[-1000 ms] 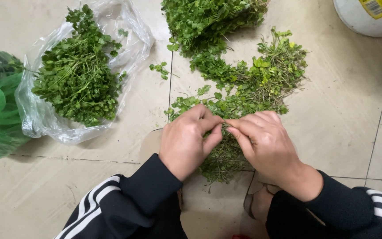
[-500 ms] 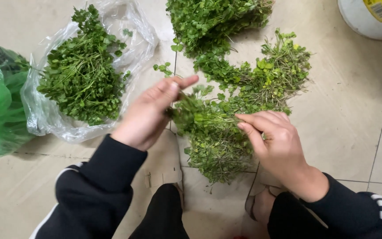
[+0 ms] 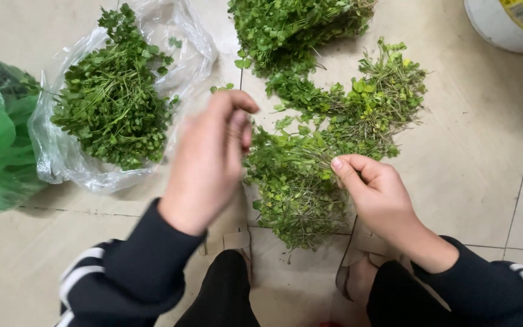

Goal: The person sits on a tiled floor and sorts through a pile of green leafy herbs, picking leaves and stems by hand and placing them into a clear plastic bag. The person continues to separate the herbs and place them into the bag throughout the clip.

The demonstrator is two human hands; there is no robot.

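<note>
— Herb bunch (image 3: 301,194): where is it?

— On the tiled floor (image 3: 473,175) by my feet, leafy and thin-stemmed. My right hand (image 3: 376,194) pinches its stems; my left hand (image 3: 213,157), blurred and loosely curled, grips nothing.

— Farther off?

— Sorted greens (image 3: 113,109) on crinkly clear plastic (image 3: 68,163), another pile (image 3: 298,30) beyond.

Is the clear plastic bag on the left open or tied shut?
Open: the clear plastic bag lies spread flat on the floor, with the leafy greens piled uncovered on it.
</note>
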